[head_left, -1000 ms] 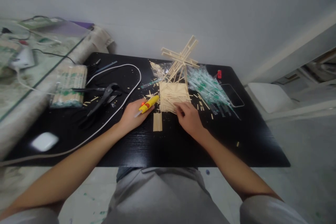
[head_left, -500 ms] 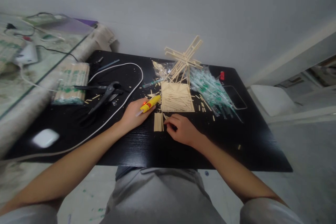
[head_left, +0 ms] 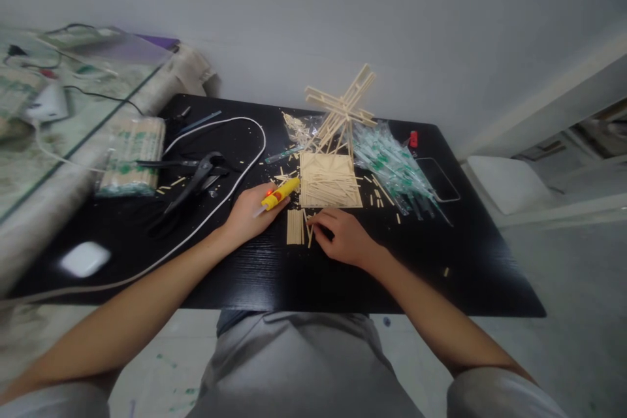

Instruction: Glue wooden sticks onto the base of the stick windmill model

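My left hand (head_left: 252, 212) is closed round a yellow hot glue gun (head_left: 281, 194) with a small red light and a pale stick out of its back end. My right hand (head_left: 340, 235) pinches a short wooden stick (head_left: 310, 235), tilted slightly, just right of a row of sticks (head_left: 294, 227) lying side by side on the black table. Behind both hands is a flat square wooden panel (head_left: 326, 163) with many loose sticks (head_left: 336, 189) across it. A windmill-like stick frame (head_left: 345, 108) rises at the panel's back.
Black-handled pliers (head_left: 200, 176) and a packaged bundle of sticks (head_left: 132, 157) lie left, inside a white cable (head_left: 262, 134). Right of the panel are plastic wrappers (head_left: 392, 163), a phone (head_left: 437, 179) and a red object (head_left: 413, 139). A white case (head_left: 85, 259) sits front left.
My right hand has come from the loose sticks on the panel toward me, to the row's right side, with a stick in its fingers. My left hand stays nearly still.
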`<state>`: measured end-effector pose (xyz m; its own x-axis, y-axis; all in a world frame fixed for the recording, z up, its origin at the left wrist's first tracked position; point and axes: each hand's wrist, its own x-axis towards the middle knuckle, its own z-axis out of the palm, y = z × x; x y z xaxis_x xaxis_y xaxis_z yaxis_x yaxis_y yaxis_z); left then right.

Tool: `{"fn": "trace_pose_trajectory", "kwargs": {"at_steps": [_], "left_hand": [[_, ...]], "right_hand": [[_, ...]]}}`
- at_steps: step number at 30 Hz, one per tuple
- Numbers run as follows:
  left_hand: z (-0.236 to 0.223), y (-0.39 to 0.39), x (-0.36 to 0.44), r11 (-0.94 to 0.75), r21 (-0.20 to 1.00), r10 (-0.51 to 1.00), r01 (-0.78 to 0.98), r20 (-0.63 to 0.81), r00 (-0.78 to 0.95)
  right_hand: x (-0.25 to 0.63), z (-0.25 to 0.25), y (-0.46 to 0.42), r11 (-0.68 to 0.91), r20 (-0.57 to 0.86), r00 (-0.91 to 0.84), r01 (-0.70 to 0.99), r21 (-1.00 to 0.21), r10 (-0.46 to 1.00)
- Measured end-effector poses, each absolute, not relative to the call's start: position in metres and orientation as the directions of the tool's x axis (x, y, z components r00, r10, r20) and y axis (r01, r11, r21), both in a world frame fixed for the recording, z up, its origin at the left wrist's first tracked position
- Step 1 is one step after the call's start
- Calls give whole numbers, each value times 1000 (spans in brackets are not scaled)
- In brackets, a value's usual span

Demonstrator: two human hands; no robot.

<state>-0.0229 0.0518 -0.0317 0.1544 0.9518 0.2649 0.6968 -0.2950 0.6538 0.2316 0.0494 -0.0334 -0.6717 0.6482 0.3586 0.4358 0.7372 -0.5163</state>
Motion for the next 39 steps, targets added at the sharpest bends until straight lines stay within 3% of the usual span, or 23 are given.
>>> {"fn": "trace_pose_trajectory", "kwargs": {"at_steps": [15,39], "left_hand": [[-31,51,-22,-299,651,951,697,262,164],[-31,52,-23,-306,640,949,705,259,178]], "right_hand": [[232,-38,54,807,401,-729,355,-472,555],[230,-40,52,811,406,-719,388,-438,564]]}}
